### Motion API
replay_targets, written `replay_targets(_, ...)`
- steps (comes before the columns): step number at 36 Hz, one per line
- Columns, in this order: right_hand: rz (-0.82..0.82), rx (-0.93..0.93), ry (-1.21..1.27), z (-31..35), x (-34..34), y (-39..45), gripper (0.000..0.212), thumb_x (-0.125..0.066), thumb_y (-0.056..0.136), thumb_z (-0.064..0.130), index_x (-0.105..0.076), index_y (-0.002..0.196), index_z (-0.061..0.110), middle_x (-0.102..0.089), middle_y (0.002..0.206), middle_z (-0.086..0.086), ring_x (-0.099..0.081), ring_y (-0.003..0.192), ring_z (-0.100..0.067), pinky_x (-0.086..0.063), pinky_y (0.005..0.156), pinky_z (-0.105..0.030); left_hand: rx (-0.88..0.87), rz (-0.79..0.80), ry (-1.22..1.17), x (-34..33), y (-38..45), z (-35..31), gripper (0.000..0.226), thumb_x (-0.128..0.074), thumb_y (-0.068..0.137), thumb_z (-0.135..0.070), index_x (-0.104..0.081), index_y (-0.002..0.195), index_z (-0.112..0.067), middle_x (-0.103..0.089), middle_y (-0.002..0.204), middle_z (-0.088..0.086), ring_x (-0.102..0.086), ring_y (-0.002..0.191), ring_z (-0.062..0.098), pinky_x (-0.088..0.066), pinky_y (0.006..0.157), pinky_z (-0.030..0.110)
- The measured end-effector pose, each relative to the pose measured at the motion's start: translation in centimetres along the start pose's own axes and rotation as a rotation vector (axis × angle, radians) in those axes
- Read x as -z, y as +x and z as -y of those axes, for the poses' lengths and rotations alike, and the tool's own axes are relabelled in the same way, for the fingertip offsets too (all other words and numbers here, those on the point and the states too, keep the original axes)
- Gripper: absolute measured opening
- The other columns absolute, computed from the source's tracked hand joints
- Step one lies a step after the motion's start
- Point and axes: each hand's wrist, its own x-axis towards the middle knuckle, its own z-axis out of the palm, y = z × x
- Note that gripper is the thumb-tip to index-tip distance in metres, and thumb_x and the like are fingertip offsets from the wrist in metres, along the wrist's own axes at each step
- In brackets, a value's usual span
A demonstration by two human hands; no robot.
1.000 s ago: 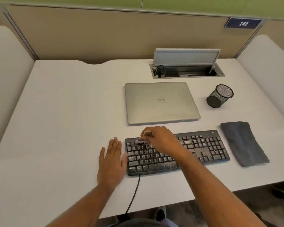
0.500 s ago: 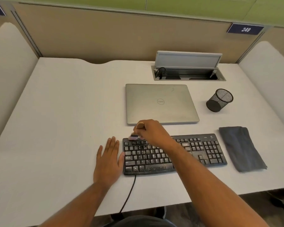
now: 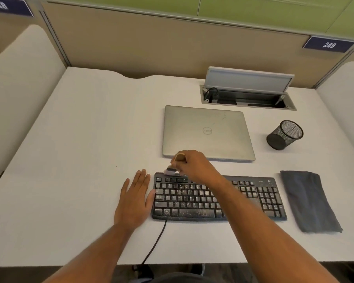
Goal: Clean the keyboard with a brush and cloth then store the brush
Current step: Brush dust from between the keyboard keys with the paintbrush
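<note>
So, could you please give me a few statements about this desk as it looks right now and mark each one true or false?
1. The right hand holds the brush at the keyboard's far left corner. True.
2. The left hand grips the cloth. False: it lies flat on the desk, thumb against the keyboard's left edge; the cloth lies untouched to the right of the keyboard.
3. The laptop is closed. True.
4. The mesh cup holds pens. False: nothing shows inside it.
5. The keys are spotless. False: pale specks cover them.
</note>
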Motion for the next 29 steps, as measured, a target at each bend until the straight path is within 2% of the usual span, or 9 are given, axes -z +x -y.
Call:
replay_targets(4,0.037,-0.008,-0.098,-0.8,0.8,-0.1,0.014,-0.061,0.104,0.022,-0.074,0.106,0.018,-0.07,0.098,0.009,-0.064,0.087,-0.005,-0.054,0.084,-0.031,0.005,0.009,-0.003,-0.1,0.0,0.1,0.073,0.002,0.102,-0.059,-0.018,0.162,-0.021,-0.007,0.169,-0.008,0.002,0.156,0.005,-0.003,0.127,0.041)
replay_targets(9,0.012,-0.052,-0.136,-2.8,3.1,-0.7,0.014,-0.061,0.103,0.019,-0.073,0.103,0.013,-0.074,0.097,0.008,-0.063,0.08,0.006,-0.056,0.084,-0.031,-0.002,0.009,0.001,-0.2,0.0,0.2,0.074,0.004,0.102,-0.061,-0.017,0.161,-0.022,-0.007,0.169,-0.009,0.001,0.156,0.005,0.001,0.126,0.038)
replay_targets(11,-0.004,-0.048,-0.093,-3.1,3.3,-0.9,0.015,-0.062,0.103,0.02,-0.073,0.102,0.01,-0.076,0.097,0.005,-0.067,0.08,0.003,-0.057,0.083,-0.032,0.0,0.006,-0.003,-0.2,0.0,0.2,0.074,0.004,0.102,-0.06,-0.017,0.162,-0.022,-0.006,0.169,-0.009,0.002,0.156,0.004,0.001,0.126,0.037)
replay_targets(13,-0.021,-0.04,-0.021,-2.8,3.0,-0.8,0.015,-0.062,0.103,0.022,-0.075,0.101,0.013,-0.076,0.095,0.006,-0.071,0.083,-0.008,-0.057,0.082,-0.033,0.002,0.01,-0.013,-0.2,0.0,0.2,0.075,0.006,0.101,-0.061,-0.014,0.162,-0.023,-0.004,0.169,-0.009,0.004,0.156,0.004,0.001,0.127,0.037)
replay_targets(16,-0.02,-0.017,0.058,-1.9,1.9,-0.6,0.014,-0.063,0.103,0.026,-0.075,0.101,0.018,-0.075,0.092,0.005,-0.072,0.086,-0.014,-0.058,0.08,-0.034,0.02,0.023,-0.039,0.1,0.0,-0.2,0.076,0.007,0.098,-0.063,-0.01,0.161,-0.025,-0.001,0.169,-0.01,0.009,0.155,0.002,0.003,0.128,0.037)
replay_targets(22,0.005,-0.012,-0.002,-2.0,1.1,-0.5,0.013,-0.061,0.103,0.02,-0.074,0.103,0.018,-0.074,0.099,0.007,-0.067,0.089,-0.007,-0.055,0.085,-0.032,0.063,0.024,-0.087,0.4,0.0,-1.1,0.073,0.001,0.098,-0.058,-0.01,0.162,-0.024,0.001,0.168,-0.011,0.01,0.154,0.001,0.006,0.127,0.039)
replay_targets(26,-0.007,-0.046,-0.089,-3.5,2.9,-1.1,0.013,-0.061,0.104,0.018,-0.073,0.099,0.016,-0.071,0.094,0.01,-0.062,0.083,0.006,-0.053,0.08,-0.028,0.043,-0.005,-0.068,-0.1,-0.3,-0.8,0.067,0.0,0.102,-0.053,-0.009,0.162,-0.024,-0.002,0.169,-0.01,0.01,0.154,0.0,0.004,0.128,0.039)
replay_targets(29,-0.011,-0.071,-0.162,-4.4,4.1,-1.4,0.012,-0.062,0.103,0.021,-0.072,0.097,0.017,-0.075,0.098,0.007,-0.066,0.084,0.0,-0.056,0.083,-0.032,0.037,-0.027,-0.054,-0.3,-0.4,-0.7,0.066,-0.001,0.103,-0.051,-0.011,0.162,-0.023,-0.003,0.169,-0.01,0.009,0.154,0.001,0.003,0.128,0.04)
